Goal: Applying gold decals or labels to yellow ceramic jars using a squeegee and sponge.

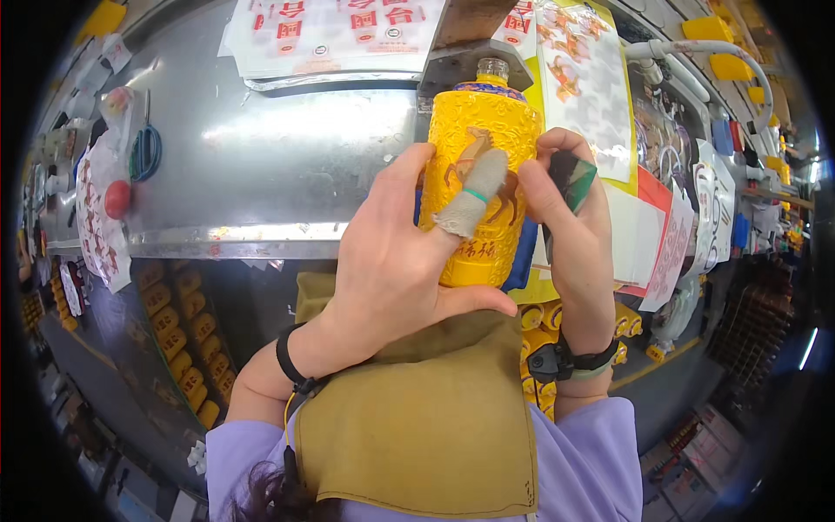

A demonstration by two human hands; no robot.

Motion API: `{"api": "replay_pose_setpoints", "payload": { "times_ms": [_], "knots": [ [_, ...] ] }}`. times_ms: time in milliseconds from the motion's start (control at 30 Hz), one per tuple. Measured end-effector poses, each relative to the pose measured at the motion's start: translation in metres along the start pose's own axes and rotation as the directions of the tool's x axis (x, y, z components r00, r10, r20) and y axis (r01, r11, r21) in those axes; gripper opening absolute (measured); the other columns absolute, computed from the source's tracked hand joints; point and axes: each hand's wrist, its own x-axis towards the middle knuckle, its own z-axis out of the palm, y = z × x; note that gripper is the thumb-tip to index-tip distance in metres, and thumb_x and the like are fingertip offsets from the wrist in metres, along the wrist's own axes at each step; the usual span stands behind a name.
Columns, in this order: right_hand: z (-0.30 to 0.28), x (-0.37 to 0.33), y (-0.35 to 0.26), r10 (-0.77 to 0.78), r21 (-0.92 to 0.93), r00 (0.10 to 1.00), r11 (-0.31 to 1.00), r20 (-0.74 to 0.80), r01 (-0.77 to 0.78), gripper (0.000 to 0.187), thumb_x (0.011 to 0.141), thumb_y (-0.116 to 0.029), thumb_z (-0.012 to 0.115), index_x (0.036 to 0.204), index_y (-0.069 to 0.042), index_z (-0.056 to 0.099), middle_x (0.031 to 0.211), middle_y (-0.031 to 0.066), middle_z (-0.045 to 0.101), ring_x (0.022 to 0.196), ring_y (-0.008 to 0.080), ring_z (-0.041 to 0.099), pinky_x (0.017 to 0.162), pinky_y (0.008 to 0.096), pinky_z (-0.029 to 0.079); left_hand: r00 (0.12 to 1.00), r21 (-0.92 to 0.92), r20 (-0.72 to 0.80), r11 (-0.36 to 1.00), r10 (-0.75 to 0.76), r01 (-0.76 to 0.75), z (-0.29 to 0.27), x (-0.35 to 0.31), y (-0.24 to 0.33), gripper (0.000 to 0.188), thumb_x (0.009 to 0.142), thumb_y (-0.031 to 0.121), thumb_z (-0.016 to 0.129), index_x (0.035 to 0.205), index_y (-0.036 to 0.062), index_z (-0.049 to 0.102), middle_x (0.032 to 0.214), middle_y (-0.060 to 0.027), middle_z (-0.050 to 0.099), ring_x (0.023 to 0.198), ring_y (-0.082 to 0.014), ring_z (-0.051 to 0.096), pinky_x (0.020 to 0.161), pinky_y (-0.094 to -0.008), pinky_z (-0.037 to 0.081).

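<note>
A yellow embossed bottle [448, 183] with a brown horse picture and a clear threaded neck lies in front of me, neck pointing away. My left hand [391, 235] grips it: the thumb lies along its base, and a finger in a grey cloth finger sleeve [476, 193] with a green band presses on its front. Against the bottle's right side are the fingertips of my right hand [574, 204]. This hand also holds a flat dark piece with a green patch [572, 181]; its exact kind I cannot make out. Something blue [524, 257] shows partly behind the bottle.
Printed transfer sheets [335, 39] lie at the back of the metal bench [287, 165], more sheets [587, 96] at the right. Blue-handled scissors [146, 152] and a red ball [116, 199] are at left. Yellow bottles [178, 326] stand in rows below. A metal bracket [470, 26] rises behind the bottle.
</note>
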Motion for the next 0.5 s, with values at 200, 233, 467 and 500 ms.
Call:
{"api": "replay_pose_setpoints", "payload": {
  "times_ms": [200, 233, 467, 500],
  "knots": [
    [-0.005, 0.000, 0.003, -0.002, 0.058, 1.000, 0.998, -0.004, 0.002, 0.031, 0.098, -0.019, 0.069, 0.121, -0.006, 0.053, 0.093, -0.0036, 0.048, 0.081, 0.0041, 0.046, 0.072, 0.0199, 0.039, 0.994, -0.190, -0.055, 0.978, -0.099, 0.087, 0.004, 0.000, -0.011, 0.101, 0.060, 0.068, 0.081, 0.135, 0.0045, 0.061, 0.128, -0.0272, 0.050, 0.110, -0.0420, 0.057, 0.091, -0.0451, 0.052],
    [-0.005, 0.001, 0.004, -0.025, 0.064, 1.000, 0.998, 0.005, 0.025, 0.033, 0.100, -0.024, 0.067, 0.123, -0.005, 0.053, 0.092, -0.0037, 0.047, 0.081, 0.0042, 0.045, 0.072, 0.0202, 0.039, 0.993, -0.181, -0.071, 0.980, -0.095, 0.080, 0.006, -0.002, -0.011, 0.102, 0.059, 0.069, 0.081, 0.136, 0.0044, 0.061, 0.130, -0.0280, 0.050, 0.109, -0.0426, 0.058, 0.092, -0.0452, 0.052],
    [-0.016, 0.002, 0.011, -0.077, 0.122, 0.993, 0.990, 0.085, 0.066, 0.073, 0.099, -0.066, 0.045, 0.133, -0.002, 0.047, 0.099, -0.0005, 0.049, 0.082, 0.0072, 0.047, 0.071, 0.0214, 0.043, 0.995, 0.012, 0.061, 0.997, -0.078, 0.077, -0.002, 0.006, 0.017, 0.099, 0.055, 0.064, 0.082, 0.140, 0.0189, 0.060, 0.141, -0.0360, 0.040, 0.118, -0.0457, 0.054, 0.094, -0.0453, 0.052],
    [-0.016, 0.003, 0.012, -0.049, 0.187, 0.996, 0.982, 0.072, 0.035, 0.080, 0.098, -0.071, 0.041, 0.135, -0.001, 0.047, 0.099, -0.0006, 0.049, 0.083, 0.0071, 0.047, 0.070, 0.0217, 0.042, 0.988, 0.052, 0.110, 0.994, -0.104, 0.099, -0.004, 0.009, 0.023, 0.098, 0.053, 0.061, 0.084, 0.140, 0.0237, 0.060, 0.143, -0.0385, 0.036, 0.120, -0.0467, 0.053, 0.093, -0.0451, 0.052]
  ]
}}
